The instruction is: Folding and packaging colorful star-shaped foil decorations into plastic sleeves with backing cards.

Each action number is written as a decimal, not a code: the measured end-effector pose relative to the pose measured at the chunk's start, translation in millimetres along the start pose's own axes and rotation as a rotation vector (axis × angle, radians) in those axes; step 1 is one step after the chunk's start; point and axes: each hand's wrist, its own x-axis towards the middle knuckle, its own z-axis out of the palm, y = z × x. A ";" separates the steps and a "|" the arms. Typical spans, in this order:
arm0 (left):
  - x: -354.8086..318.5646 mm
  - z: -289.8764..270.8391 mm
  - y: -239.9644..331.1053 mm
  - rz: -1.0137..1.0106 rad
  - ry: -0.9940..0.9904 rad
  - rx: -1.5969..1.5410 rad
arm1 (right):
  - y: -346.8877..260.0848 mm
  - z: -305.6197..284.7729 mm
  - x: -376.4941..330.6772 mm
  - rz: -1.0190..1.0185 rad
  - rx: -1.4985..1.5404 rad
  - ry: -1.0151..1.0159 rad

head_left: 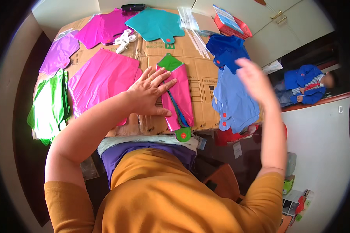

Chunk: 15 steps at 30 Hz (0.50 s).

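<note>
My left hand (pixel 151 91) lies flat with its fingers spread, pressing on a folded pink foil balloon (pixel 182 93). A green foil layer (pixel 169 61) shows at the folded balloon's top, and a green tab with a red dot sticks out at its lower end. Blue and dark layers peek out along its fold. Smeared by motion, my right hand (pixel 254 79) is raised at the right with its fingers stretched out and nothing seen in it. Nearby are a dark blue flat balloon (pixel 227 50) and a stack of light blue ones (pixel 237 103).
A cardboard sheet (pixel 200 83) covers the table. Around it lie flat pink (pixel 105 77), green (pixel 50 105), lilac (pixel 60 52), magenta (pixel 101 29) and teal balloons (pixel 155 25). White plastic clips (pixel 125 40), white sticks (pixel 198 44) and a red box (pixel 241 29) sit farther back. A child (pixel 305 83) is at the right.
</note>
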 end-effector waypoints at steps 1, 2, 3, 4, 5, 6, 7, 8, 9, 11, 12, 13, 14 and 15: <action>6.2 1.6 2.7 0.023 0.011 -0.011 | 3.7 33.0 -7.1 -0.130 -0.096 -0.044; 7.6 0.9 3.7 0.025 0.011 -0.016 | -2.8 64.4 -11.5 -0.178 -0.111 -0.071; 8.5 2.4 3.6 0.032 0.022 -0.018 | -12.3 89.3 -14.9 -0.228 -0.124 -0.097; 7.7 3.1 3.0 0.032 0.030 -0.015 | -22.5 106.4 -12.2 -0.245 -0.153 -0.120; 7.3 2.8 2.6 0.035 0.039 -0.010 | -30.2 119.7 -9.2 -0.261 -0.184 -0.139; 7.1 1.4 3.2 0.036 0.036 0.007 | -32.5 131.1 -7.9 -0.298 -0.231 -0.119; 7.1 1.3 3.8 0.035 0.043 -0.005 | -31.5 139.3 -7.9 -0.333 -0.246 -0.112; 7.1 1.3 3.4 0.034 0.050 -0.017 | -29.6 146.4 -7.7 -0.368 -0.262 -0.105; 6.2 2.0 2.4 0.028 0.056 -0.029 | -29.1 151.1 -6.8 -0.406 -0.274 -0.099; 4.7 4.3 1.5 0.027 0.077 -0.056 | -28.2 152.5 -6.8 -0.443 -0.327 -0.099; 4.8 4.5 1.4 0.030 0.077 -0.052 | -28.5 150.7 -6.7 -0.448 -0.339 -0.107; 5.0 4.3 1.2 0.032 0.077 -0.047 | -28.6 149.6 -6.3 -0.453 -0.352 -0.115; 5.4 3.2 0.6 0.033 0.071 -0.035 | -27.8 149.8 -4.3 -0.462 -0.353 -0.111; 5.3 2.6 1.1 0.034 0.063 -0.028 | -26.5 151.0 -3.4 -0.468 -0.354 -0.109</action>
